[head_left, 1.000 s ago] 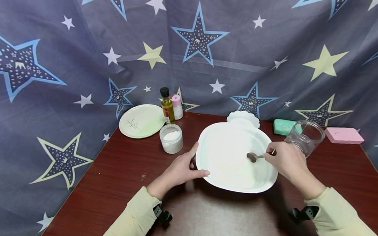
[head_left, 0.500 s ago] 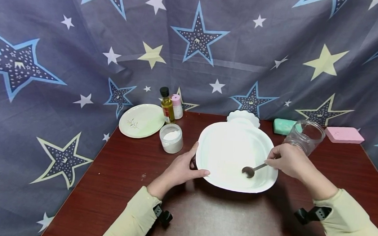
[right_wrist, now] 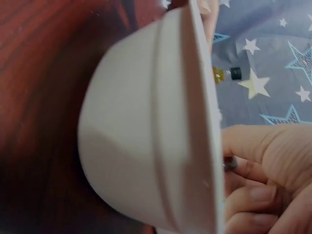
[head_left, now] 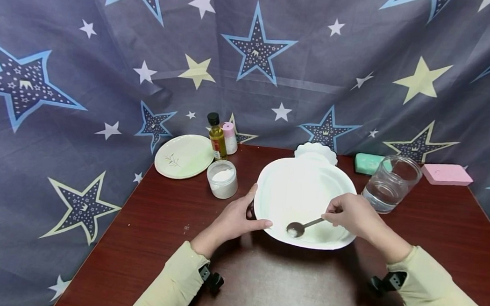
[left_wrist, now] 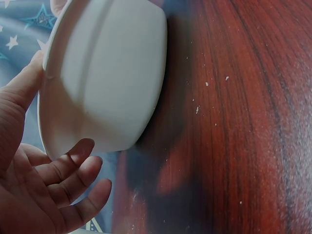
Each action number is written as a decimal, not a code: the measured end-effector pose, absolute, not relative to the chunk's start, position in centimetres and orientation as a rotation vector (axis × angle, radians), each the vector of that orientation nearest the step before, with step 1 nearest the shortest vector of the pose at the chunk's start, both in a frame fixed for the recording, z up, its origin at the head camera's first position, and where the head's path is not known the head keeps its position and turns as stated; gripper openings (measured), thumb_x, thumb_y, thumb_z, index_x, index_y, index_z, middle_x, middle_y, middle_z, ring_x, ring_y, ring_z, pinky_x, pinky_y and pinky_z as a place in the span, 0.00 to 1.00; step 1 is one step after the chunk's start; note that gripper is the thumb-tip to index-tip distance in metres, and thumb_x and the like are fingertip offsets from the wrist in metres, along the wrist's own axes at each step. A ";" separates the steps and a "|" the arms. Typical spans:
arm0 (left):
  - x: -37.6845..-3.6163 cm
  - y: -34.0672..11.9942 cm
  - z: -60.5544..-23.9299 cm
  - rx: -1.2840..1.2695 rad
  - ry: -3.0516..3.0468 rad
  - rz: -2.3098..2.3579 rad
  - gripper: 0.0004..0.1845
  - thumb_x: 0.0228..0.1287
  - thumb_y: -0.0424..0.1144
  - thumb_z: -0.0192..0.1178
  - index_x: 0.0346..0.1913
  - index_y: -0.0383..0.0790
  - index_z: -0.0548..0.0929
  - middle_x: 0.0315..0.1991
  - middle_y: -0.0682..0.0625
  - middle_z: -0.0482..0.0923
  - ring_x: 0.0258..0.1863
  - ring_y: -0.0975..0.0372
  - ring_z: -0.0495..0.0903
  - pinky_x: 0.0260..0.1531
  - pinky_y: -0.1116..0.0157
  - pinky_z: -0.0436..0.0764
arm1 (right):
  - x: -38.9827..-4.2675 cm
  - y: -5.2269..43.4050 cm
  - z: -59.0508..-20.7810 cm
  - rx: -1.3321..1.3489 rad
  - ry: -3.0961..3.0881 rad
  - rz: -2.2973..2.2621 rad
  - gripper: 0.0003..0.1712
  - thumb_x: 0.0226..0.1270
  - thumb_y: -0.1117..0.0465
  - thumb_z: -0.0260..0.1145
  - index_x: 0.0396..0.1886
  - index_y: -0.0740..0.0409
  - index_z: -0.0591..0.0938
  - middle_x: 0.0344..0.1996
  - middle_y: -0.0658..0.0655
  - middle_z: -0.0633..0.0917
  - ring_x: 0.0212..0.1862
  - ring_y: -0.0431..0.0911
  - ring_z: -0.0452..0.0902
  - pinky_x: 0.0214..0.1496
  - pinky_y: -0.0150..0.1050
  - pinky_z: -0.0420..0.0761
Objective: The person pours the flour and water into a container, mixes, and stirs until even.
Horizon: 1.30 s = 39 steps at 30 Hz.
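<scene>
A white oval basin (head_left: 302, 244) stands on the table in front of me. My left hand (head_left: 233, 218) grips its left side, the thumb over the rim and the fingers against the outer wall; the left wrist view shows the fingers (left_wrist: 73, 183) bent under the rim. With thumb and fingers, my right hand (head_left: 352, 215) pinches the handle of a dark metal spoon (head_left: 296, 229), whose bowl is inside the basin near the front edge. Something whitish shows in the spoon. The basin's white contents are hard to make out. In the right wrist view, the basin's wall hides most of the spoon.
Left of the basin are a jar of white powder (head_left: 222, 182), an oil bottle (head_left: 217, 139), a pink-capped shaker (head_left: 230, 140) and a plate (head_left: 183, 157). Behind it stands a scalloped white dish (head_left: 315, 151). At right are a glass jar of water (head_left: 388, 190), a green sponge (head_left: 366, 164) and a pink sponge (head_left: 446, 175).
The spoon has swept from the basin's right side toward the front left, and my right hand has followed leftward, uncovering the water jar. My left hand and the basin have stayed put.
</scene>
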<state>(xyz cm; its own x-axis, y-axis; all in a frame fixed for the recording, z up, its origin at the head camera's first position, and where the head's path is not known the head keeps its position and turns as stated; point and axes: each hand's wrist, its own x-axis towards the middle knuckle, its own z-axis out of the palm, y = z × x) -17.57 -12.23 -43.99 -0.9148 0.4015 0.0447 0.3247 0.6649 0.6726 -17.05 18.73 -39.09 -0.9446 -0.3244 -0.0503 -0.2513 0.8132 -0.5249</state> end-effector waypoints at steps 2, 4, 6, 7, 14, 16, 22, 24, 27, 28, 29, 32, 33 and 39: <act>-17.6 -12.2 -44.0 0.607 2.773 1.082 0.57 0.53 0.60 0.70 0.78 0.39 0.50 0.32 0.45 0.75 0.32 0.61 0.71 0.35 0.65 0.71 | -17.1 18.2 -39.5 -0.450 2.893 -0.798 0.09 0.60 0.57 0.72 0.20 0.51 0.85 0.15 0.42 0.80 0.23 0.38 0.73 0.28 0.36 0.70; -17.6 -12.2 -44.0 0.608 2.773 1.082 0.58 0.53 0.61 0.70 0.78 0.39 0.50 0.32 0.47 0.74 0.32 0.61 0.71 0.35 0.65 0.72 | -17.2 17.7 -39.8 -0.450 2.926 -0.801 0.10 0.59 0.57 0.71 0.19 0.49 0.85 0.14 0.42 0.79 0.23 0.38 0.73 0.29 0.37 0.70; -17.6 -12.2 -44.0 0.608 2.774 1.081 0.58 0.53 0.61 0.69 0.78 0.40 0.50 0.32 0.48 0.74 0.32 0.61 0.72 0.35 0.65 0.72 | -17.3 17.2 -40.1 -0.468 2.968 -0.804 0.10 0.59 0.57 0.71 0.19 0.48 0.85 0.14 0.41 0.79 0.23 0.38 0.72 0.30 0.38 0.70; -17.6 -12.2 -44.0 0.607 2.772 1.083 0.58 0.53 0.61 0.69 0.78 0.39 0.50 0.32 0.48 0.74 0.32 0.61 0.72 0.35 0.65 0.72 | -17.4 16.9 -40.2 -0.476 2.987 -0.809 0.10 0.59 0.57 0.71 0.18 0.47 0.84 0.14 0.41 0.78 0.23 0.38 0.71 0.30 0.38 0.69; -17.6 -12.2 -44.0 0.603 2.764 1.102 0.58 0.52 0.61 0.69 0.78 0.39 0.50 0.33 0.50 0.73 0.34 0.59 0.73 0.36 0.64 0.72 | -18.1 16.2 -40.7 -0.446 3.083 -0.810 0.11 0.56 0.61 0.71 0.16 0.47 0.83 0.14 0.41 0.78 0.21 0.41 0.68 0.28 0.39 0.67; -17.5 -12.2 -44.0 0.603 2.764 1.106 0.58 0.52 0.62 0.69 0.78 0.39 0.50 0.33 0.50 0.73 0.34 0.59 0.72 0.37 0.64 0.72 | -18.3 16.4 -40.6 -0.424 3.095 -0.789 0.11 0.56 0.61 0.71 0.16 0.47 0.83 0.14 0.42 0.78 0.21 0.41 0.68 0.27 0.39 0.66; -17.6 -12.3 -44.1 0.610 2.758 1.115 0.58 0.52 0.62 0.69 0.77 0.38 0.50 0.33 0.49 0.73 0.33 0.60 0.72 0.35 0.64 0.72 | -18.7 17.4 -40.1 -0.325 3.119 -0.735 0.11 0.57 0.59 0.71 0.16 0.48 0.83 0.15 0.44 0.78 0.22 0.45 0.70 0.27 0.41 0.65; -17.6 -12.3 -44.1 0.613 2.753 1.118 0.58 0.53 0.62 0.69 0.78 0.38 0.50 0.33 0.49 0.73 0.33 0.60 0.73 0.35 0.64 0.72 | -18.8 17.9 -40.0 -0.280 3.133 -0.719 0.11 0.56 0.59 0.71 0.16 0.49 0.82 0.15 0.45 0.78 0.22 0.47 0.70 0.25 0.41 0.66; -17.6 -12.3 -44.1 0.602 2.753 1.111 0.58 0.52 0.62 0.69 0.78 0.40 0.49 0.33 0.51 0.73 0.34 0.60 0.73 0.35 0.65 0.72 | -19.0 18.6 -39.8 -0.216 3.167 -0.670 0.10 0.56 0.59 0.70 0.17 0.50 0.82 0.15 0.47 0.78 0.23 0.50 0.72 0.23 0.42 0.65; -17.6 -12.3 -44.1 0.597 2.753 1.107 0.58 0.52 0.62 0.69 0.78 0.41 0.49 0.33 0.51 0.73 0.34 0.60 0.73 0.35 0.65 0.72 | -19.0 18.8 -39.8 -0.201 3.180 -0.652 0.09 0.55 0.59 0.70 0.17 0.50 0.83 0.15 0.47 0.79 0.23 0.51 0.72 0.22 0.43 0.65; -17.6 -12.3 -44.1 0.592 2.754 1.102 0.58 0.52 0.62 0.69 0.78 0.41 0.49 0.33 0.51 0.73 0.34 0.60 0.73 0.35 0.65 0.72 | -19.1 19.0 -39.8 -0.190 3.192 -0.635 0.09 0.55 0.59 0.70 0.17 0.50 0.83 0.15 0.47 0.79 0.23 0.51 0.73 0.22 0.43 0.65; -17.6 -12.3 -44.0 0.587 2.754 1.099 0.58 0.52 0.62 0.69 0.78 0.42 0.49 0.33 0.50 0.73 0.34 0.59 0.73 0.34 0.65 0.72 | -19.1 19.6 -39.5 -0.169 3.211 -0.596 0.08 0.55 0.60 0.69 0.18 0.51 0.83 0.16 0.48 0.79 0.24 0.53 0.74 0.21 0.45 0.66; -17.6 -12.3 -44.1 0.588 2.753 1.100 0.58 0.52 0.62 0.69 0.78 0.42 0.49 0.33 0.50 0.73 0.34 0.59 0.73 0.34 0.65 0.72 | -19.0 19.8 -39.4 -0.168 3.215 -0.585 0.08 0.55 0.61 0.69 0.19 0.51 0.83 0.16 0.49 0.80 0.24 0.53 0.74 0.21 0.45 0.66; -17.6 -12.3 -44.1 0.597 2.749 1.106 0.58 0.53 0.62 0.69 0.78 0.40 0.49 0.34 0.49 0.73 0.34 0.59 0.73 0.35 0.65 0.72 | -18.6 20.7 -38.6 -0.183 3.194 -0.550 0.07 0.56 0.62 0.70 0.20 0.55 0.84 0.15 0.49 0.79 0.22 0.50 0.71 0.20 0.42 0.66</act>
<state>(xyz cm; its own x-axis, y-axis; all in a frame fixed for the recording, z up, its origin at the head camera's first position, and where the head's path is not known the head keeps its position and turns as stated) -17.58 -12.34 -44.05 -0.9152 0.4014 0.0361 0.3146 0.6555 0.6865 -18.61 20.71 -38.58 -0.9882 -0.0928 0.1218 -0.1283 0.9363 -0.3269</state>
